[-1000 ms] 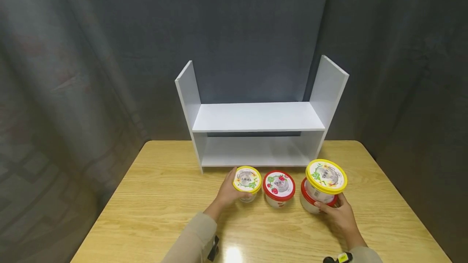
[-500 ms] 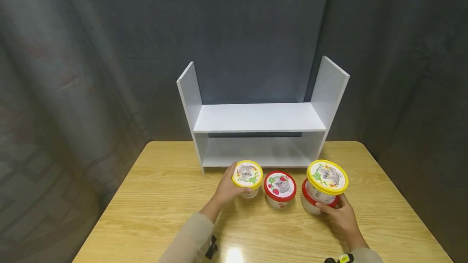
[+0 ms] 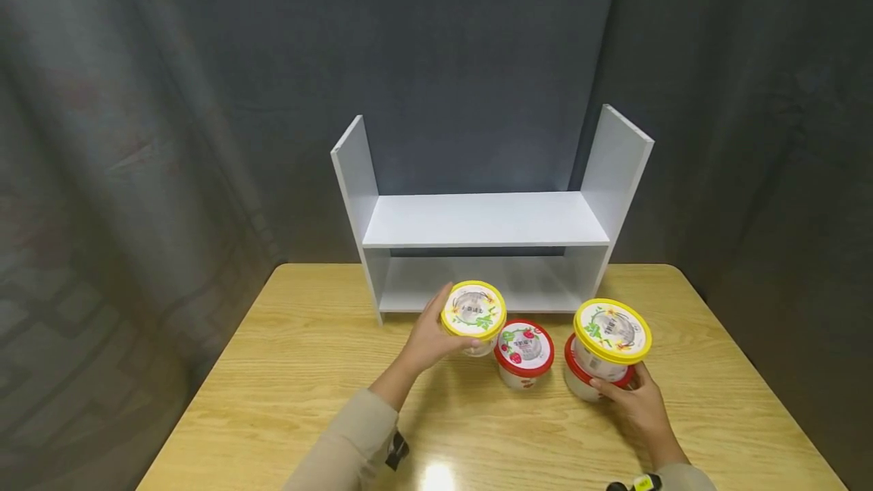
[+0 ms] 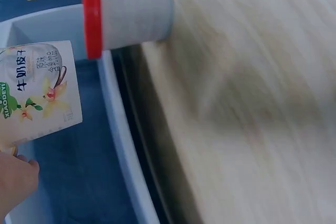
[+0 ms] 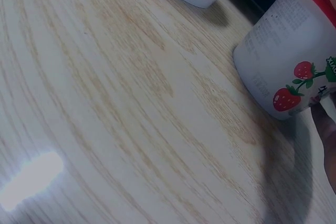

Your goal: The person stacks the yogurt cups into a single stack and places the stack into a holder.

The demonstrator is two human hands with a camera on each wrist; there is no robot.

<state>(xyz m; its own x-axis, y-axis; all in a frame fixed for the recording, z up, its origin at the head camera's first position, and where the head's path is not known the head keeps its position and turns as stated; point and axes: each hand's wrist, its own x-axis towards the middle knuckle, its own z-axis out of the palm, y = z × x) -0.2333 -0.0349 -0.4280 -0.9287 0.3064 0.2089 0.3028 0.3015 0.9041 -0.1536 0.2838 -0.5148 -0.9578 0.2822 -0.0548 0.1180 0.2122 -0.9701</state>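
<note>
My left hand (image 3: 428,341) grips a yellow-lidded tub (image 3: 474,311) by its side, held off the table. Its vanilla-flower label faces the left wrist camera, where the tub's wall (image 4: 44,87) fills the left edge. Just right of it a red-lidded strawberry tub (image 3: 524,351) stands upright on the table. Farther right, my right hand (image 3: 639,404) grips another red-lidded tub (image 3: 581,386), whose strawberry print (image 5: 287,98) shows in the right wrist view. A second yellow-lidded tub (image 3: 611,332) sits stacked on top of that one.
Behind the tubs stands a white shelf unit (image 3: 484,220) with two levels and tall side panels. The wooden table (image 3: 273,377) extends to both sides, with dark grey curtains (image 3: 470,59) around it.
My left hand has raised its yellow-lidded tub and carried it up, forward and slightly right, toward the middle red-lidded tub. The right hand and its stack stay in place.
</note>
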